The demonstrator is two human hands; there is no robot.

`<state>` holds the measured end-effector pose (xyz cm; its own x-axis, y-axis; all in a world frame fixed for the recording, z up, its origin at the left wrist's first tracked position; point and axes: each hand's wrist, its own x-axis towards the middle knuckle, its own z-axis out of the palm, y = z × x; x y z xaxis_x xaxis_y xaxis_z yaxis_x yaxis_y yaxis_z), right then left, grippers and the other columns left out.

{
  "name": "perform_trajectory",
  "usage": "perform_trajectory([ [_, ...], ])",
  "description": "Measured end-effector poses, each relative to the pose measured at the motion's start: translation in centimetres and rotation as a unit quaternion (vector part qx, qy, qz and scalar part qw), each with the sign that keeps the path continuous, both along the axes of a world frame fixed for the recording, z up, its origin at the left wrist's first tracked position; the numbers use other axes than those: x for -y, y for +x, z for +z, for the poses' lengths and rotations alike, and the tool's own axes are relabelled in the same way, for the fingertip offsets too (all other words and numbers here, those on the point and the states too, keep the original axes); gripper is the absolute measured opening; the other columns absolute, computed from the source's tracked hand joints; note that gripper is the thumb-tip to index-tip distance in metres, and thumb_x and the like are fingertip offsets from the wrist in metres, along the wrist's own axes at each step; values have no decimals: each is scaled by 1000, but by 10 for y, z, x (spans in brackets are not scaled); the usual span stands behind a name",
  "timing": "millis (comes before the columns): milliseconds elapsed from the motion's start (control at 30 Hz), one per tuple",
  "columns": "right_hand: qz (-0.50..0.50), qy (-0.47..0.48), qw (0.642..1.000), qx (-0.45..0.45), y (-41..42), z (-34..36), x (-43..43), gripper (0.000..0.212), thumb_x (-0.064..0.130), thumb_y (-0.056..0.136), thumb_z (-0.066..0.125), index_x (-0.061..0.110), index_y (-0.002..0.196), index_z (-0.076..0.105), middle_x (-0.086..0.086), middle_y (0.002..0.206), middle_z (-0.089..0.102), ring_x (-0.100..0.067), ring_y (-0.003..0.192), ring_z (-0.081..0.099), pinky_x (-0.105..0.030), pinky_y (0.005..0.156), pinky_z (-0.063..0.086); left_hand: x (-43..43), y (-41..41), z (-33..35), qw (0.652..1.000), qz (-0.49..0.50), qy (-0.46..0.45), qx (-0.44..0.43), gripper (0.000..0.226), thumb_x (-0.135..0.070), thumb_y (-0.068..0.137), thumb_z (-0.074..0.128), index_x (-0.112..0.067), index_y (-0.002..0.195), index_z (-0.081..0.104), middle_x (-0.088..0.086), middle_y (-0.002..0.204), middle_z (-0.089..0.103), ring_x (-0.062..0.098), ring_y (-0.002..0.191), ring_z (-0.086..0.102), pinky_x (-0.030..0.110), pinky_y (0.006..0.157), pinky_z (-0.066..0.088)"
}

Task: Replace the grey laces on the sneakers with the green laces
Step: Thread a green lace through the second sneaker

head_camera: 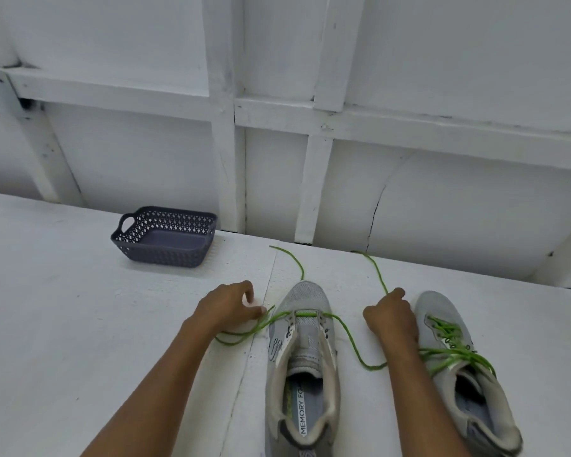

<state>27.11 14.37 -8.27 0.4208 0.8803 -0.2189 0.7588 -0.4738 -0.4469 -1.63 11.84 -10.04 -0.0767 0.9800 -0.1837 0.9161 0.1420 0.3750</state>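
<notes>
— Is the left hand [229,308] pinching the lace [346,338]?
— Can't tell, its thumb covers that spot. The right hand [391,316] hides its own fingertips, the right forearm [419,390] covers some lace, and the bottom edge cuts off the middle shoe [305,298] at the heel.

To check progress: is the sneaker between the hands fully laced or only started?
Only started. The green lace crosses this sneaker just once, near the toe; the holes behind it are bare.
</notes>
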Motion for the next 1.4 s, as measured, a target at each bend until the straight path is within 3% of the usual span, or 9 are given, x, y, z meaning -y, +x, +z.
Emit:
perform_trajectory([
  [167,16,-20,1000,6,1,0,-4,57,17,90,58,-2,138,34,-21,142,35,-38,121,51,-42,90,48,5,21,-4,997,-23,70,-23,27,-55,92,54,-29,98,61,-4,95,62,17,87,58,32,70,47],
  [367,65,0,997,47,0,-6,1,40,17,93,53,3,130,45,-18,134,44,-36,115,55,-38,85,48,10,30,-2,997,-32,73,7,23,-32,95,53,-30,108,72,-3,116,62,23,112,54,37,84,39],
  [633,243,-24,961,134,-12,-6,9,32,21,89,50,13,116,65,-7,125,51,-31,120,43,-39,98,41,14,25,-1,996,-44,46,-59,19,-39,94,57,-30,110,63,-3,117,52,20,114,48,39,88,33],
  [733,271,-68,954,110,-7,1,7,26,18,85,50,18,104,69,-2,115,61,-27,113,49,-38,97,38,6,16,4,997,-27,36,-65,21,-26,93,53,-28,112,61,-4,119,57,20,112,52,39,87,30],
  [867,274,-105,951,93,1,15,-7,23,22,83,55,18,103,65,0,110,63,-23,105,56,-40,98,43,-16,12,15,997,17,76,-20,24,-18,91,48,-26,109,60,-4,114,66,22,104,58,39,90,39],
  [1033,235,18,972,21,-6,22,-20,14,20,90,55,9,85,61,-7,96,67,-23,90,60,-29,72,45,-51,24,22,994,-16,93,49,19,-19,90,52,-20,105,64,4,108,70,24,94,61,31,77,47],
  [1133,205,51,977,-23,-12,20,-29,18,21,92,56,6,83,60,-11,94,69,-23,88,61,-30,72,43,-70,35,21,992,-43,89,80,26,-18,92,51,-20,116,63,5,107,70,23,93,61,29,75,46],
  [1267,178,59,980,-62,-21,11,-46,21,23,93,56,5,92,64,-6,90,68,-23,89,63,-30,74,45,-97,47,17,989,-90,95,76,38,-24,99,47,-24,136,54,7,116,68,26,105,61,31,81,45],
  [1400,177,53,981,-58,-31,-1,-60,22,27,96,57,6,95,64,2,81,58,-18,83,53,-27,69,36,-124,57,9,993,-88,75,32,36,-39,103,40,-21,129,57,8,126,65,29,111,59,35,86,46],
])
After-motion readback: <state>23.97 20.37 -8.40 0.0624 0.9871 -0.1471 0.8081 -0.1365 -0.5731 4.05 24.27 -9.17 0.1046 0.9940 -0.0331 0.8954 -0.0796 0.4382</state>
